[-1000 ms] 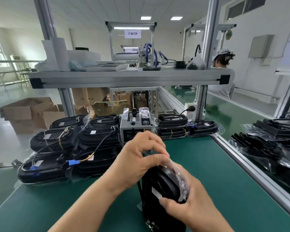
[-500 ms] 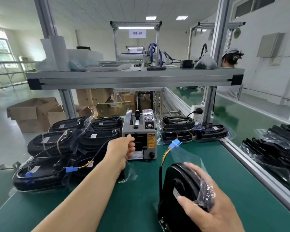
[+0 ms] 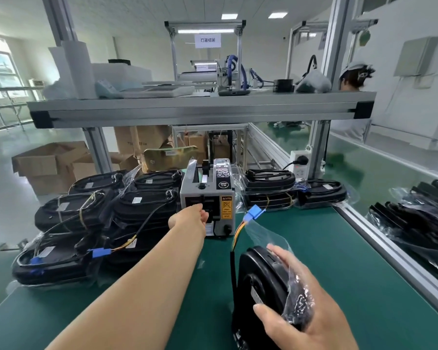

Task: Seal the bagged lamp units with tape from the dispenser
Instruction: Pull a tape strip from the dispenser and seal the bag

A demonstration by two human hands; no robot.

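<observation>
A green mat (image 3: pixel 326 248) covered the work table. Above it ran an aluminium shelf (image 3: pixel 200 109), and on this shelf stood a white roll (image 3: pixel 77 69), a flat white tray (image 3: pixel 162 90) and a small black cylinder (image 3: pixel 283 85). Behind the table, open cardboard boxes (image 3: pixel 51 162) were standing on the floor. A white socket (image 3: pixel 297 171) with a black plug was fixed beside the right post. Further right, a person (image 3: pixel 351 72) in a white cap was facing away. A paper sign (image 3: pixel 207 40) hung over the far station.

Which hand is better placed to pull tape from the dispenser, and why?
Left: the left hand is at the front of the tape dispenser; the right hand holds the bagged lamp unit upright.
</observation>
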